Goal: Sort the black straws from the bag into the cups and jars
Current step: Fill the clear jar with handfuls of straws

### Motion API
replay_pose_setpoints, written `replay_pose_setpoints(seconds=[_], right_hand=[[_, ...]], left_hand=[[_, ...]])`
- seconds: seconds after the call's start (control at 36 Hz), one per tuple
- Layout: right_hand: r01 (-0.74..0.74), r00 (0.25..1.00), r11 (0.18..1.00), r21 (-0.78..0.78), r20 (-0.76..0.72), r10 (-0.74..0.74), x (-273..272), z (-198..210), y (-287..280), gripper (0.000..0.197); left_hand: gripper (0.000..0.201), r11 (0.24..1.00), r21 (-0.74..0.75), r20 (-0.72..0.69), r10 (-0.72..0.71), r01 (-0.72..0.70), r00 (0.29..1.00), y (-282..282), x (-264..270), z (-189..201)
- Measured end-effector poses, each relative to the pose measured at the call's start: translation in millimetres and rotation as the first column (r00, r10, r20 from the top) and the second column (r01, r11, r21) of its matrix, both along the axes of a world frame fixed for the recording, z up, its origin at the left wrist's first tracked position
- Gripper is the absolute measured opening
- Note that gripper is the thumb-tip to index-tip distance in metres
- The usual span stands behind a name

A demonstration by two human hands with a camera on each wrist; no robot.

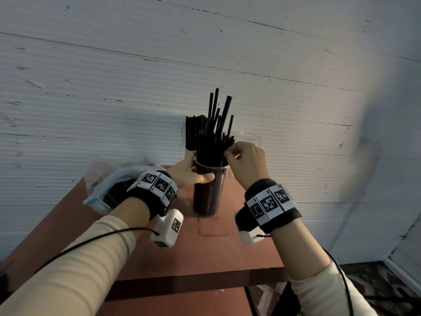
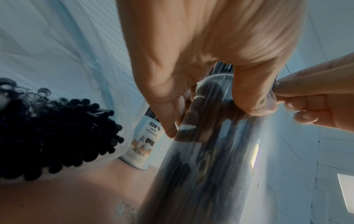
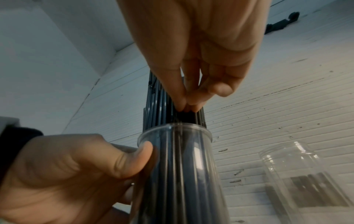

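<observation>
Sleeves: I see cream ribbed knit point(image 1: 75, 258) on both arms.
Wristbands: black straps point(image 1: 268, 208) with white tiles, printed with black square markers.
Cameras: white boxes point(image 1: 168, 226) under my wrists, thin black cables attached.

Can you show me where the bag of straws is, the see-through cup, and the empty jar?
bag of straws point(image 1: 107, 190): head view, on its clear plastic by the blue zip edge.
see-through cup point(image 1: 210, 197): head view, on its side wall.
empty jar point(image 3: 298, 166): right wrist view, on its clear wall.
</observation>
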State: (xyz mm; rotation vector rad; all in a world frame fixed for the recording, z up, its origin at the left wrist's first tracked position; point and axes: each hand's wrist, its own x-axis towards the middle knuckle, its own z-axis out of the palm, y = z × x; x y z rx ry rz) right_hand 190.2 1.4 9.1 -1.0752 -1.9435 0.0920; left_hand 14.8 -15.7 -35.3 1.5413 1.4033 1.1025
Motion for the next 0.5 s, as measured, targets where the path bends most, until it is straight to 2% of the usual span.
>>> replay_pose_setpoints(seconds=[0.08, 0.22, 0.36, 0.44, 0.5], right_hand=[[0.011, 1.000, 1.000, -0.021, -0.006, -0.011, -0.2, 2.0, -0.2, 0.013], [0.052, 0.999, 0.998, -0.036, -0.013, -0.052, -4.2, -1.5, 0.4, 0.015], [0.009, 0.997, 1.000, 0.010, -0.083, -0.008, -4.0, -3.7, 3.8, 0.006], [-0.036, 0.987, 0.995, 0.090, -0.155, 0.050, -1.2, 0.0, 5.1, 0.013], [-0.059, 0.981, 0.993, 0.099, -0.178, 0.076, 0.0, 6.6, 5.4, 0.025]], left_hand=[[0.099, 1.000, -0.009, -0.005, 0.013, -0.013, 1.000, -1.7, 1.4, 1.0], [0.103, 1.000, -0.007, -0.011, 0.014, -0.014, 1.000, -0.7, 1.4, 0.3], [0.114, 1.000, -0.014, -0.013, 0.009, -0.009, 1.000, -0.3, 0.2, 0.1], [0.117, 1.000, -0.011, -0.014, -0.001, 0.000, 1.000, 2.6, -0.5, -1.5], [0.115, 1.000, -0.006, -0.027, 0.000, 0.000, 1.000, 4.7, -2.2, -3.9]])
